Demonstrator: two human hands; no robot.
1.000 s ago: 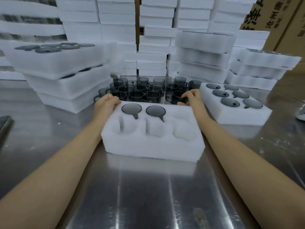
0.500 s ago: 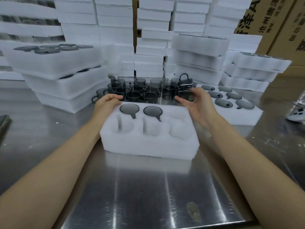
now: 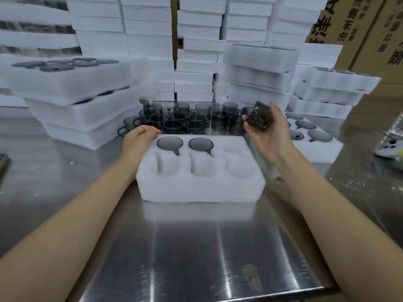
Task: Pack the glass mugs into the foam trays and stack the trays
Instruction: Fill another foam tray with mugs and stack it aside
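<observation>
A white foam tray (image 3: 200, 188) lies on the steel table in front of me. Two grey glass mugs (image 3: 169, 143) (image 3: 200, 144) sit upside down in its back row; the back right pocket and the three front pockets hold nothing. My left hand (image 3: 139, 139) rests with curled fingers on the tray's back left corner. My right hand (image 3: 267, 131) holds a tilted grey mug (image 3: 259, 117) above the tray's back right corner. Behind the tray stand several loose grey mugs (image 3: 185, 119).
A tray with mugs in it (image 3: 316, 147) lies to the right. Stacks of filled trays (image 3: 72, 101) (image 3: 259, 73) (image 3: 333, 92) stand left, behind and right. Cardboard boxes (image 3: 370, 29) fill the back right. A white device (image 3: 390, 149) lies at the right edge.
My right hand has lifted a mug out of the loose group, raised it and tipped it over. My left hand has stayed on the tray's back left corner.
</observation>
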